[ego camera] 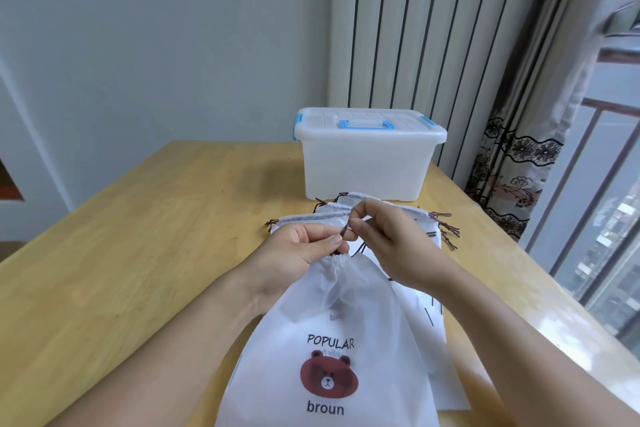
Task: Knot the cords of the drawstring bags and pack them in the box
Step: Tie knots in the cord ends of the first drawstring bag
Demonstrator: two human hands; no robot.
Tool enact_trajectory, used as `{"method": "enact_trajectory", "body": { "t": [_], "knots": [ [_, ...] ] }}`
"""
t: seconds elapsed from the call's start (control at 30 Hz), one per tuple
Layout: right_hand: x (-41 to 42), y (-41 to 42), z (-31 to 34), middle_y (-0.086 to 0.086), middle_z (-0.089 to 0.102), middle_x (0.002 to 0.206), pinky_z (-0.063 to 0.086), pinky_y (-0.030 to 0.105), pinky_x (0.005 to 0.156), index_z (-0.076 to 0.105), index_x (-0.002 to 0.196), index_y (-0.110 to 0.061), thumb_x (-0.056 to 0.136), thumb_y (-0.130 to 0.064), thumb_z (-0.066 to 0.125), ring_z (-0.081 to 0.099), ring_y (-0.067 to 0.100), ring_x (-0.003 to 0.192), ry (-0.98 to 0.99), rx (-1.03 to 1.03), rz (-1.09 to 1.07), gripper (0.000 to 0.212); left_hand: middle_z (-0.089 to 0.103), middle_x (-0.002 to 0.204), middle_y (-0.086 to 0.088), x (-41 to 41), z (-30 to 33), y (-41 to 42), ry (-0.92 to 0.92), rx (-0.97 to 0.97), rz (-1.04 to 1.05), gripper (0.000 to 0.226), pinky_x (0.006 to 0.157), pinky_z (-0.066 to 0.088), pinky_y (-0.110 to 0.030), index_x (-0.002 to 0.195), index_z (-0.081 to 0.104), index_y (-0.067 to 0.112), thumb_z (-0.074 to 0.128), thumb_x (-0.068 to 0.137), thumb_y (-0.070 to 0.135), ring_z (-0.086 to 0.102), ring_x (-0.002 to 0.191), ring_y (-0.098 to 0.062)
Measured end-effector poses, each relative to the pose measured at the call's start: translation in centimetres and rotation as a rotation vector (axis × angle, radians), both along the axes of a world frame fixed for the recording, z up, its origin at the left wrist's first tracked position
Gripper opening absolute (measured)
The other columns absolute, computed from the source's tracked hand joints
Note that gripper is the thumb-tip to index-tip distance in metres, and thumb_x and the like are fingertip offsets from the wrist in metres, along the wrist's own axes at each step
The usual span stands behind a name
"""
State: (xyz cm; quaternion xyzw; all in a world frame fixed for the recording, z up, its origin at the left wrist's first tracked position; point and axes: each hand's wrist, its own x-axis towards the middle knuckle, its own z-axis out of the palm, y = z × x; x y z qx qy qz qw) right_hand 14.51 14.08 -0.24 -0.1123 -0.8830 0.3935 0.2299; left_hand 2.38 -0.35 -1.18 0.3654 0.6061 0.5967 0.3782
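Note:
A white drawstring bag (332,340) with a brown bear print lies in front of me, its mouth gathered tight. My left hand (298,253) pinches the gathered neck and the base of the dark brown cord (345,230). My right hand (388,236) pinches the same cord just above, fingers closed on it. Under this bag lie more white drawstring bags (426,315), flat, their brown cord ends (446,229) sticking out to the right. A translucent plastic box (367,163) with a blue handle and clips stands behind them, lid shut.
All of this rests on a light wooden table (156,236). A striped curtain (433,45) and a patterned lace curtain (512,177) hang behind the box. A window with railing (595,218) runs along the right edge.

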Motion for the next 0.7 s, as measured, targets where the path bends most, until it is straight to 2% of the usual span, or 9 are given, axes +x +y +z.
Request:
{"method": "enact_trajectory", "body": {
  "t": [0.07,0.17,0.33,0.43,0.6,0.7],
  "knots": [
    [-0.21,-0.03,-0.19,-0.020,0.064,0.064,0.028,0.013,0.045,0.055,0.090,-0.011,0.107,-0.014,0.045,0.034,0.005,0.044,-0.005,-0.040,-0.009,0.020,0.075,0.101,-0.001,-0.13,-0.11,0.05,-0.040,0.003,0.001,0.019,0.097,0.047,-0.023,0.101,0.078,0.015,0.059,0.099,0.016,0.066,0.098,-0.005],
    [-0.56,-0.07,-0.49,-0.019,0.049,0.050,0.029,0.012,0.045,0.052,0.088,-0.012,0.108,-0.017,0.044,0.036,0.002,0.044,0.009,-0.157,-0.040,0.022,0.073,0.091,0.003,0.00,-0.06,0.05,-0.058,0.021,0.005,0.018,0.090,0.047,-0.018,0.102,0.078,0.014,0.061,0.097,0.017,0.066,0.095,-0.004],
    [-0.65,-0.57,-0.08,-0.013,0.037,0.049,0.019,0.018,0.041,0.048,0.091,-0.011,0.110,-0.020,0.042,0.027,0.004,0.041,-0.010,-0.490,-0.025,0.022,0.074,0.087,0.004,-0.04,-0.12,0.13,-0.063,0.041,0.020,0.019,0.093,0.045,-0.021,0.106,0.077,0.013,0.061,0.096,0.018,0.067,0.092,-0.003],
    [-0.72,-0.59,-0.07,0.004,0.034,0.062,0.016,0.020,0.041,0.049,0.092,-0.013,0.110,-0.023,0.042,0.023,0.007,0.043,-0.015,-0.566,-0.030,0.022,0.074,0.088,0.003,0.01,-0.08,0.10,-0.056,0.050,0.023,0.021,0.092,0.044,-0.020,0.110,0.076,0.012,0.060,0.097,0.018,0.067,0.094,-0.002],
    [-0.72,-0.25,0.05,-0.004,0.023,0.059,0.016,0.018,0.039,0.050,0.087,-0.016,0.109,-0.025,0.046,0.016,0.009,0.046,-0.025,-0.655,-0.023,0.023,0.074,0.087,0.001,0.01,0.12,0.02,-0.069,0.060,0.020,0.025,0.088,0.043,-0.026,0.120,0.069,0.018,0.062,0.096,0.017,0.067,0.087,-0.003],
    [-0.60,-0.16,0.28,-0.003,0.020,0.062,0.014,0.018,0.039,0.048,0.083,-0.018,0.108,-0.023,0.047,0.014,0.009,0.048,-0.016,-0.680,-0.020,0.025,0.075,0.087,-0.001,0.03,0.24,0.01,-0.055,0.056,0.036,0.018,0.084,0.045,-0.024,0.114,0.064,0.016,0.063,0.096,0.018,0.068,0.085,-0.004]
  ]
}}
